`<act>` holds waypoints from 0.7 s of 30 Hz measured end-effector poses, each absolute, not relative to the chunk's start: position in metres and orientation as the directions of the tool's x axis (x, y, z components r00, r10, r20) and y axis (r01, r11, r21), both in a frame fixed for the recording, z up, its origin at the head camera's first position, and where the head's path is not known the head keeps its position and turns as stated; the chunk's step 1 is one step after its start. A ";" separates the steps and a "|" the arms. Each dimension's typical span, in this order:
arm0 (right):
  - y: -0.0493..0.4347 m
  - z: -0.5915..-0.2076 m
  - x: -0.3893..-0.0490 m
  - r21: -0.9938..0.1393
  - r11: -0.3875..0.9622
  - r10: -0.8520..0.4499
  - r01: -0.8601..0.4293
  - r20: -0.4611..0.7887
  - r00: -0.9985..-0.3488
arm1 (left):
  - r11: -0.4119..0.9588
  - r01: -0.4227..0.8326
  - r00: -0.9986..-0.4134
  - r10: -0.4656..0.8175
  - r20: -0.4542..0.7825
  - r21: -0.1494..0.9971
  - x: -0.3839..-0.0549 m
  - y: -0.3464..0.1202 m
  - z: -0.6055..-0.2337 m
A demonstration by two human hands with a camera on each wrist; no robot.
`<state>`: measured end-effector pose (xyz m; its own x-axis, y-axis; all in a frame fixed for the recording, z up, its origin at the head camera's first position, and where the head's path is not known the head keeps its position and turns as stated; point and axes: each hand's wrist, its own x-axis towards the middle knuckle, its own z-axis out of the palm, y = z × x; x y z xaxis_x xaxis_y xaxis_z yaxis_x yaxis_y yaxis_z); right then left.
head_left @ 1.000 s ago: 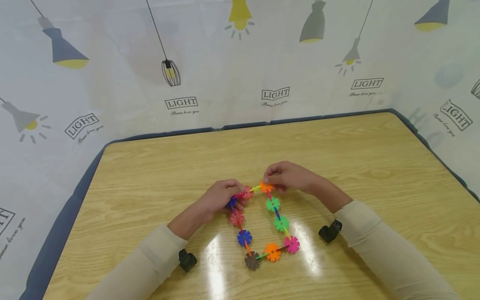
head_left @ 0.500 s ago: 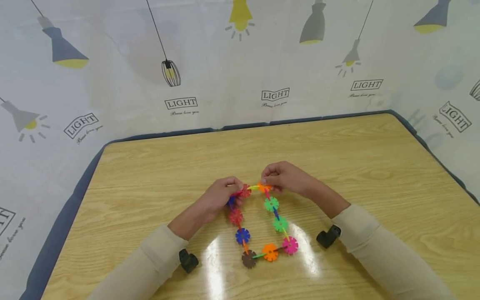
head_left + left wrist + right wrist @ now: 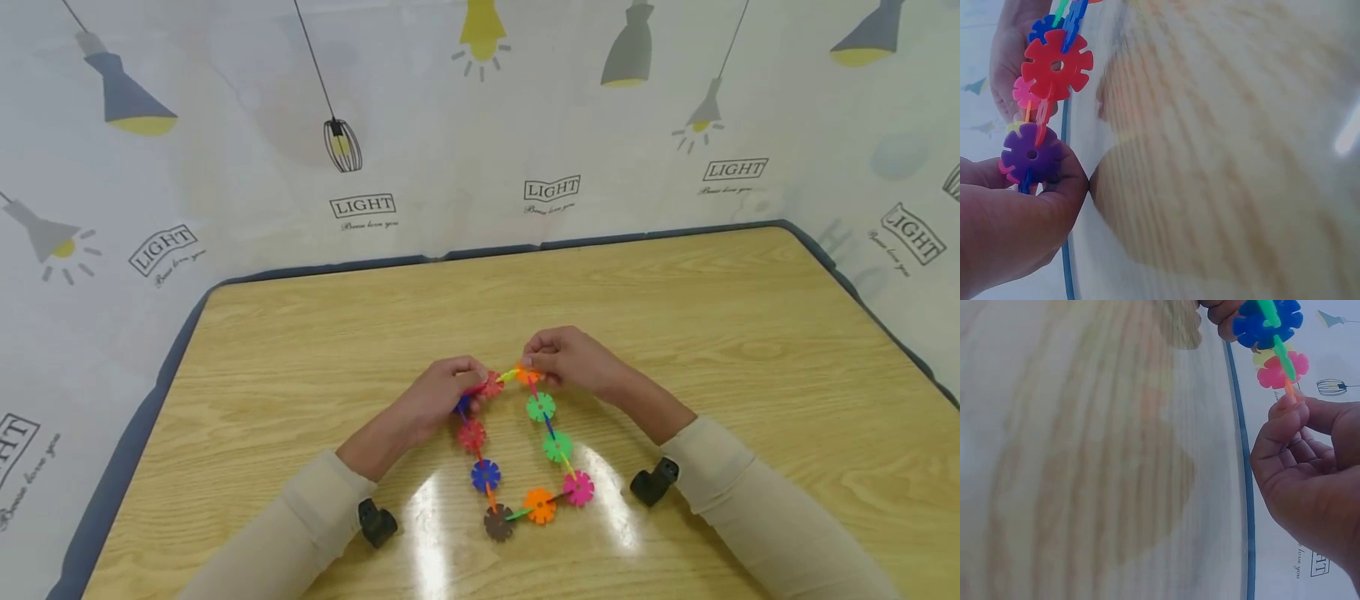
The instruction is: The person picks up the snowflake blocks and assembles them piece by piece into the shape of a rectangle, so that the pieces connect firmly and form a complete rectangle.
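A closed loop of colourful notched plastic discs, a snowflake-disc chain (image 3: 557, 447), joins flat discs with edge-on ones between them. My left hand (image 3: 442, 393) pinches its far left corner, near a blue disc (image 3: 462, 406) and a red disc (image 3: 492, 383). In the left wrist view a purple-looking disc (image 3: 1032, 154) sits at the thumb and fingers. My right hand (image 3: 573, 358) pinches an orange disc (image 3: 528, 375) at the far right corner, its edge showing between thumb and forefinger in the right wrist view. A yellow disc (image 3: 509, 376) spans the two corners. The brown disc (image 3: 498, 522) marks the near left corner.
The wood-grain table (image 3: 315, 333) has a dark blue edge at the back. Behind it hangs a white cloth (image 3: 450, 125) printed with lamps. Black wrist cameras (image 3: 377, 523) hang below both beige sleeves.
The chain has shifted slightly left, its near end swaying a little. My right hand has moved slightly left with the orange disc; both hands keep their hold.
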<state>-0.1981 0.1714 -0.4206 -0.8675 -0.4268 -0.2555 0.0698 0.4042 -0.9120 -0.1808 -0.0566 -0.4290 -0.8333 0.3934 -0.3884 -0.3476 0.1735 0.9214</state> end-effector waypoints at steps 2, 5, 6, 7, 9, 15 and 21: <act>0.171 -0.420 -0.199 -0.915 0.397 -0.430 0.070 -0.253 -0.867 | 0.170 -0.348 -0.835 0.390 -0.387 0.922 -0.181 -0.057 -0.429; 0.170 -0.419 -0.199 -0.916 0.396 -0.439 0.067 -0.253 -0.862 | 0.171 -0.354 -0.833 0.389 -0.393 0.919 -0.180 -0.058 -0.429; 0.170 -0.419 -0.199 -0.917 0.394 -0.442 0.068 -0.254 -0.860 | 0.174 -0.357 -0.831 0.389 -0.397 0.918 -0.180 -0.058 -0.429; 0.170 -0.419 -0.198 -0.918 0.391 -0.446 0.069 -0.254 -0.858 | 0.175 -0.359 -0.830 0.390 -0.399 0.917 -0.180 -0.058 -0.429; 0.170 -0.419 -0.198 -0.920 0.385 -0.451 0.077 -0.260 -0.854 | 0.175 -0.363 -0.826 0.393 -0.403 0.915 -0.180 -0.058 -0.429; 0.169 -0.422 -0.199 -0.916 0.392 -0.454 0.087 -0.275 -0.848 | 0.156 -0.380 -0.823 0.393 -0.410 0.912 -0.180 -0.058 -0.429; 0.171 -0.418 -0.202 -0.906 0.419 -0.425 0.066 -0.260 -0.867 | 0.160 -0.372 -0.835 0.372 -0.405 0.914 -0.181 -0.058 -0.430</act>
<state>-0.2015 0.1708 -0.4178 -0.8673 -0.4247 -0.2595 0.0658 0.4190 -0.9056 -0.1814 -0.0584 -0.4297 -0.8353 0.3720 -0.4049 -0.3721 0.1596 0.9144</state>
